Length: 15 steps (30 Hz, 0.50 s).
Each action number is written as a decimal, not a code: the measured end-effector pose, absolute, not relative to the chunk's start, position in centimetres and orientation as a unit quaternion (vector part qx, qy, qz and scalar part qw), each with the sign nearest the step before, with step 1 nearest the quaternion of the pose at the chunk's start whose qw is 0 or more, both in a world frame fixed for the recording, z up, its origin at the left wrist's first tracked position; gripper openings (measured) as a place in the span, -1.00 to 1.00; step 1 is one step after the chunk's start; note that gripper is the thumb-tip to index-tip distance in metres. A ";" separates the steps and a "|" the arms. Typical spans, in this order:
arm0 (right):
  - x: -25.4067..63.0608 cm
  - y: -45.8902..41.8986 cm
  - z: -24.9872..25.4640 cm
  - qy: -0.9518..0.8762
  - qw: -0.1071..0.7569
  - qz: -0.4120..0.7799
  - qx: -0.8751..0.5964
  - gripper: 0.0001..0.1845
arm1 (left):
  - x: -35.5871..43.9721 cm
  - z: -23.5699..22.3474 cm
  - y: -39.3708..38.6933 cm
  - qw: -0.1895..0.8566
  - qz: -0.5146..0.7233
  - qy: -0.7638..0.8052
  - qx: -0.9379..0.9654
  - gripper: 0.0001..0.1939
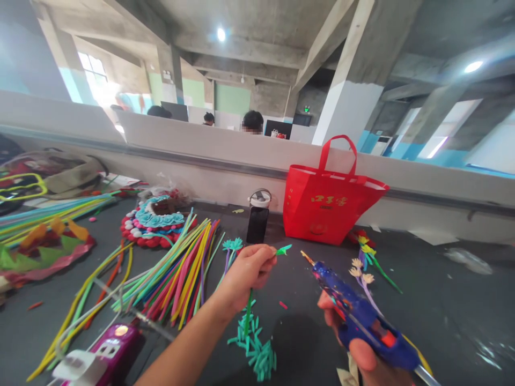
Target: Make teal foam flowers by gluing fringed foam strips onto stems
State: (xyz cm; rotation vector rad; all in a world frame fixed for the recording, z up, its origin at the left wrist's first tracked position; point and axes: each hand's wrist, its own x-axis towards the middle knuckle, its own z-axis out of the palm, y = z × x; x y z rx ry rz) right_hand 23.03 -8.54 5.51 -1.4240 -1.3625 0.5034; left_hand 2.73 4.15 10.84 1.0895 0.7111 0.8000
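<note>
My left hand (254, 268) is closed in a pinch around a green pipe-cleaner stem (248, 316), whose tip with a small teal petal (285, 250) pokes out past the fingertips. In my right hand (362, 354) is a blue hot glue gun (362, 321), gripped with its nozzle towards that tip, a small gap apart. A heap of short teal pieces (261, 351) lies on the dark table below my left hand. Behind the hand stands a teal pipe-cleaner flower (233, 245), partly hidden.
Many coloured pipe cleaners (189, 268) fan out at left, near a purple power strip (115, 348) with cords. A beaded flower wreath (156, 220), a bottle (258, 217) and a red bag (330, 201) stand behind. Finished flowers (364, 262) lie at right. People sit beyond the partition.
</note>
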 end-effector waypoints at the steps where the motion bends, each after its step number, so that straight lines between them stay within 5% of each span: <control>1: 23.0 -8.4 5.4 -0.578 0.524 0.194 -0.594 -0.09 | 2.6 10.9 4.2 0.726 0.363 0.318 0.489 -0.69; 8: 24.5 -8.9 2.7 -0.696 0.352 -0.034 -0.625 -0.60 | 1.7 11.7 4.5 0.731 0.397 0.300 0.467 -0.72; 15: 26.5 -9.9 -2.4 -0.696 0.237 -0.061 -0.675 -0.72 | 1.4 11.9 4.4 0.739 0.399 0.285 0.463 -0.72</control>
